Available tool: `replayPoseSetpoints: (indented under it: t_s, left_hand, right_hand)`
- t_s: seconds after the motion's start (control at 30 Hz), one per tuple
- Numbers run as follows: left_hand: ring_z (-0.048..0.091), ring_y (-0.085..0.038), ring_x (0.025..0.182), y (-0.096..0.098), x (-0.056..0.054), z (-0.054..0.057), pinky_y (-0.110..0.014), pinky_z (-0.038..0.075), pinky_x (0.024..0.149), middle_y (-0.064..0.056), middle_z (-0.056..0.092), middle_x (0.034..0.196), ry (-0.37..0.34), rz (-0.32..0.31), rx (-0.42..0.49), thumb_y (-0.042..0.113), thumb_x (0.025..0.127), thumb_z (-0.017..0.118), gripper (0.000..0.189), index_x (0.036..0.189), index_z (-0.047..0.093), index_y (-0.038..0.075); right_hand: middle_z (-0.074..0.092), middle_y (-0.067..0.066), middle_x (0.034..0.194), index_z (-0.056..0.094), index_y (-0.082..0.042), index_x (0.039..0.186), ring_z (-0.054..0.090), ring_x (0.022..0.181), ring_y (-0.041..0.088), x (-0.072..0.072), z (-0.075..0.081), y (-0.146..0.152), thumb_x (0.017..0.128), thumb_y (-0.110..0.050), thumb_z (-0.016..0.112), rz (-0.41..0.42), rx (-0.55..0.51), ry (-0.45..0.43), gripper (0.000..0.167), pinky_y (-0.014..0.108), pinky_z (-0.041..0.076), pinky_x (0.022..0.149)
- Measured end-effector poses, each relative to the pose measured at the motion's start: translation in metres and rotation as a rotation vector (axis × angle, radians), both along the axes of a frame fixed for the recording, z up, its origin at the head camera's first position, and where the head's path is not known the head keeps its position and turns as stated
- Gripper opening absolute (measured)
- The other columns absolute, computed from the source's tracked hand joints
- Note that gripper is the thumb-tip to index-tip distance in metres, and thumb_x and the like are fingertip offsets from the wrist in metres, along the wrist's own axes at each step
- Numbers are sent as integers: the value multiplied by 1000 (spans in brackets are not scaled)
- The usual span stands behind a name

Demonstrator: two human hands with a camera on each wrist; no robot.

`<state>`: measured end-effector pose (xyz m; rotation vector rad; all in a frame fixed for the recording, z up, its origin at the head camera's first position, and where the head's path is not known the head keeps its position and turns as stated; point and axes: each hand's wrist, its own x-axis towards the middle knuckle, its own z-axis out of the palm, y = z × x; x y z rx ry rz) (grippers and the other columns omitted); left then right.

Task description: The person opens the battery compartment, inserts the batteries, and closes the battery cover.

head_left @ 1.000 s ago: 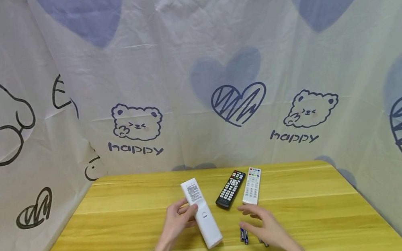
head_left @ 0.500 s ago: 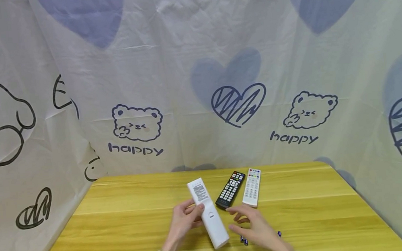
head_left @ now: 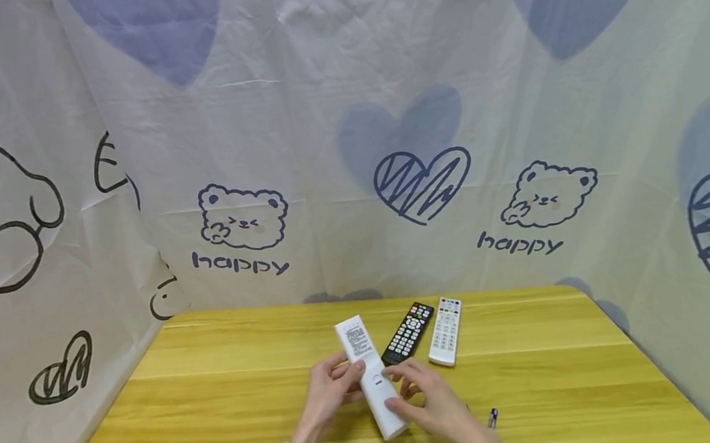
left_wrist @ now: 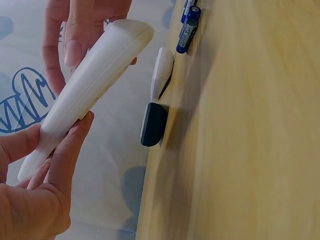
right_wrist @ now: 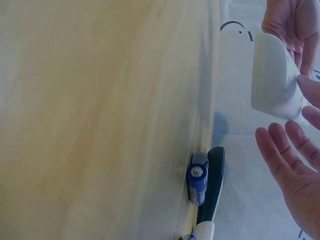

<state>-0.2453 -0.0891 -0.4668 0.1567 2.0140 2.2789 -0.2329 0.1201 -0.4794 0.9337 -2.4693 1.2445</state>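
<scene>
My left hand [head_left: 328, 395] holds a white remote control [head_left: 381, 399], tilted with its labelled back facing up and its battery cover on the lower half. In the left wrist view the thumb and fingers grip one end of it. My right hand [head_left: 433, 401] is at the remote's right side, its thumb at the cover and index finger near the cover's latch. In the right wrist view its other fingers [right_wrist: 277, 147] are loosely extended, apart from the remote. Blue batteries [left_wrist: 187, 35] lie on the table beneath; in the head view the right hand mostly hides them.
A black remote control [head_left: 408, 332] and a second white remote control [head_left: 445, 332] lie button side up behind the hands. One battery [head_left: 493, 418] shows right of the right wrist. A printed cloth [head_left: 321, 132] hangs behind the wooden table [head_left: 229, 376].
My left hand has carried the white remote control slightly right. My right hand has moved left from above the batteries to the remote, uncovering a battery on the right.
</scene>
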Motion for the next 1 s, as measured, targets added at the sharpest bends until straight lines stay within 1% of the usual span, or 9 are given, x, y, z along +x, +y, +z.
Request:
replayPoseSetpoints:
  t_s: [0.13, 0.3, 0.53, 0.67, 0.87, 1.0]
  left_hand:
    - [75, -16, 85, 1, 0, -1, -29, 65, 74, -34, 66, 120, -3, -8, 2, 10, 100, 60, 52, 140, 43, -18]
    - [74, -15, 86, 2, 1, -3, -29, 65, 74, -34, 66, 121, -3, -13, 8, 10, 101, 60, 51, 139, 43, -19]
    - [75, -17, 87, 3, 1, -4, -30, 65, 74, -33, 67, 121, -11, -8, 9, 10, 101, 60, 52, 140, 42, -18]
    - [75, -16, 86, 4, 1, -5, -29, 65, 73, -34, 67, 121, -9, -9, 7, 10, 100, 60, 52, 140, 42, -18]
    - [74, -15, 85, 3, 1, -4, -28, 65, 72, -33, 67, 121, -8, -8, 4, 10, 100, 60, 53, 141, 41, -19]
    - [74, -15, 85, 3, 1, -3, -27, 64, 71, -33, 67, 121, -6, -5, -2, 11, 101, 60, 53, 141, 41, -18]
  right_hand:
    - [62, 3, 105, 66, -7, 123, 60, 81, 17, 0, 0, -2, 87, -17, 78, -22, 32, 44, 39, 23, 60, 72]
    - [61, 2, 107, 66, -8, 123, 59, 81, 18, 2, 0, -3, 87, -20, 78, -46, 53, 52, 39, 23, 58, 72]
    - [59, 1, 108, 67, -10, 123, 57, 81, 14, 2, -1, -7, 86, -24, 79, -67, 67, 38, 41, 22, 55, 70]
    - [59, 0, 108, 67, -10, 121, 56, 80, 13, 2, 0, -9, 83, -22, 80, -76, 76, 29, 42, 22, 54, 68]
    - [57, 0, 105, 67, -11, 116, 54, 77, 9, 2, 4, -13, 83, -22, 81, -70, 87, 10, 37, 21, 53, 65]
    - [55, -2, 101, 67, -13, 113, 51, 76, 5, 2, 7, -14, 83, -22, 81, -73, 94, -21, 34, 20, 51, 63]
